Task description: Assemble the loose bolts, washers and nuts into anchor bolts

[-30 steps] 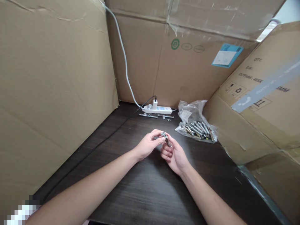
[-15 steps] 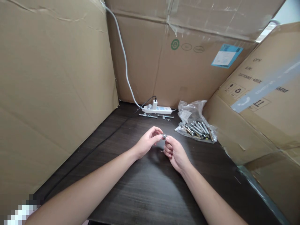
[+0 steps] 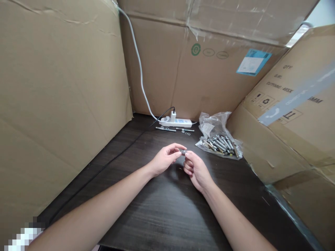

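Note:
Between my two hands, above the dark table, is a small shiny metal piece that looks like a nut (image 3: pixel 183 152). My left hand (image 3: pixel 167 158) pinches it from the left, thumb at its near side and index finger reaching over its far side. From the right, the thumb and index finger of my right hand (image 3: pixel 195 169) also close on it; the other fingers are curled in. Beyond the hands lie a long metal bolt (image 3: pixel 167 129) and a second, thinner bolt (image 3: pixel 185 130). Several washers (image 3: pixel 186 133) are scattered beside them.
A clear plastic bag (image 3: pixel 216 122) of anchor bolts (image 3: pixel 223 144) lies to the right. Behind the loose bolts stands a white power strip (image 3: pixel 183 122). A black cable (image 3: pixel 112 160) crosses the table's left side. Cardboard boxes (image 3: pixel 167 69) wall in the back and both sides.
My left index finger has stretched further right over the top of the nut. The nut looks slightly turned; both hands otherwise stay in place.

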The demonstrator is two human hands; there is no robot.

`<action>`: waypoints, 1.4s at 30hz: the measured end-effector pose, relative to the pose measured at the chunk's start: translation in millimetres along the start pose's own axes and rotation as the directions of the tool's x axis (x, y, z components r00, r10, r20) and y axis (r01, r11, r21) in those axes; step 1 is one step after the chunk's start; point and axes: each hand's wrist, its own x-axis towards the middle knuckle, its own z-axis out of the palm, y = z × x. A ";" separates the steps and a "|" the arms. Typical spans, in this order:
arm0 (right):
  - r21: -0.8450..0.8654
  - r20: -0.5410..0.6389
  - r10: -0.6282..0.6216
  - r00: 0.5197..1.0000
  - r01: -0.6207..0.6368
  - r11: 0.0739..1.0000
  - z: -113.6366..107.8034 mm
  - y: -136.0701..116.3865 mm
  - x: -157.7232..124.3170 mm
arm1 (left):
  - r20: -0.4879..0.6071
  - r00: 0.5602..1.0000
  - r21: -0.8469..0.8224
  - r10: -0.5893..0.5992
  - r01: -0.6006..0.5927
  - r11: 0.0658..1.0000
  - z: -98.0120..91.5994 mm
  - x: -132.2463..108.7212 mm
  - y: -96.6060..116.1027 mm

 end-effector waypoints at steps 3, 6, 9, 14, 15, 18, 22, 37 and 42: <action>-0.018 0.003 -0.002 1.000 0.002 1.000 -0.6 -0.2 0.2 | 0.003 1.000 0.027 0.001 -0.001 1.000 -1.1 -0.2 -0.1; -0.036 -0.007 -0.006 1.000 0.005 0.999 -0.2 -0.4 0.9 | 0.004 1.000 0.035 -0.022 0.021 0.999 -1.9 -0.5 0.2; -0.061 -0.013 -0.005 1.000 0.004 0.998 1.3 -0.5 1.0 | -0.006 0.999 0.036 -0.032 0.032 0.999 -2.4 -0.6 0.8; -0.149 -0.021 -0.020 1.000 0.016 0.989 2.3 -1.5 -0.2 | -0.055 0.998 -0.024 -0.043 0.042 0.999 -1.1 -0.1 3.4; -0.170 -0.025 -0.025 0.999 0.020 0.985 2.1 -1.8 -0.4 | -0.056 0.997 -0.040 -0.052 0.050 0.998 -0.6 0.1 3.6; -0.203 -0.033 -0.037 0.999 0.030 0.979 1.2 -2.4 -0.4 | -0.042 0.996 -0.055 -0.073 0.071 0.996 1.3 0.5 2.6; -0.226 -0.034 -0.049 0.998 0.040 0.973 0.4 -1.4 0.5 | -0.026 0.994 -0.086 -0.103 0.101 0.991 2.6 0.4 -0.9; -0.350 -0.022 -0.093 0.995 0.079 0.933 -3.5 0.6 1.4 | 0.082 0.968 -0.146 -0.237 0.247 0.958 3.2 1.2 -7.8; -0.431 0.007 -0.138 0.990 0.127 0.893 -6.0 -0.5 2.7 | 0.077 0.969 -0.149 -0.233 0.243 0.959 3.4 1.4 -7.6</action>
